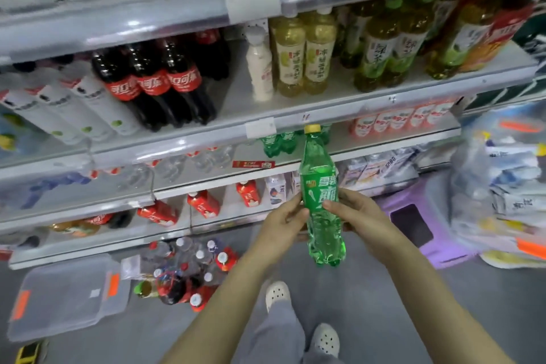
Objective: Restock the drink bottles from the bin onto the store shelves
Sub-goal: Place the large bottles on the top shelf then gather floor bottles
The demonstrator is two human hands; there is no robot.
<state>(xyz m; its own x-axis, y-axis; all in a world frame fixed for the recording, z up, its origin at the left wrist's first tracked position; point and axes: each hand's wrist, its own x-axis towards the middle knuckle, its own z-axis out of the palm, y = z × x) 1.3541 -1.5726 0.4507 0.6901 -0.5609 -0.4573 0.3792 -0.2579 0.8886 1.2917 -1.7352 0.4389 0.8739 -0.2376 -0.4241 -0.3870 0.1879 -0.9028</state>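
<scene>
A green soda bottle (320,186) with a yellow cap stands upright in front of the shelves, held between both hands. My left hand (280,223) grips its left side at the label's lower edge. My right hand (359,216) grips its right side, thumb across the label. Behind the cap, more green bottles (279,142) stand on a middle shelf (189,145). On the floor at lower left, a clear bin (189,272) holds several mixed bottles with red and white caps.
Cola bottles (156,83) and yellow tea bottles (304,53) fill the shelf above. The bin's lid (65,298) lies on the floor at left. A purple stool (425,221) and stacked goods in bags (508,180) stand at right. My feet (298,316) are below.
</scene>
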